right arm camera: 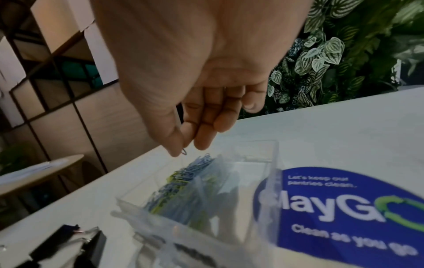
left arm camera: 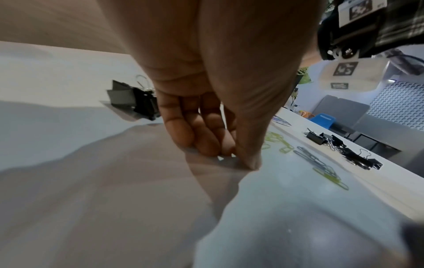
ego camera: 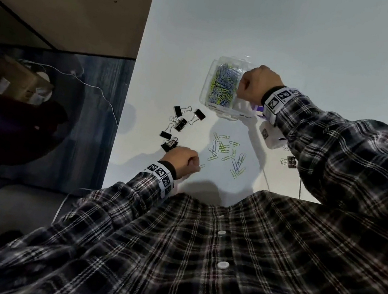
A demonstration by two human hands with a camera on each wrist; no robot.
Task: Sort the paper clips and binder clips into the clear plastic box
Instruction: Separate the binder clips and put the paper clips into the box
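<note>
My right hand [ego camera: 257,86] hangs over the clear plastic box [ego camera: 224,89], fingers curled downward. Thumb and forefinger are pinched together on one small paper clip [right arm camera: 184,152], its loop showing just below the fingertips [right arm camera: 201,143] in the right wrist view. Directly beneath that hand sits the heap of blue and yellow-green clips [right arm camera: 181,183] already inside the box. Beside the box, on the far side from my thumb, I see a blue sticker [right arm camera: 348,208] on the table [ego camera: 305,37].

My left hand [ego camera: 182,161] is down on the table surface, close to my body. Its fingers [left arm camera: 201,130] are curled and the thumb tip presses the tabletop. A pale clip [ego camera: 201,166] pokes out just past the knuckles in the head view; the fingers seem closed on it, but the left wrist view does not show the clip itself, so I cannot tell for certain.

Just beyond my left hand lies the scatter of loose paper clips [ego camera: 227,153], green and blue, between both hands. Off the back of my left hand sits a cluster of black binder clips [ego camera: 178,124], the nearest almost touching my knuckles. One more binder clip [ego camera: 289,161] lies under my right forearm, near the sleeve [ego camera: 338,153].
</note>
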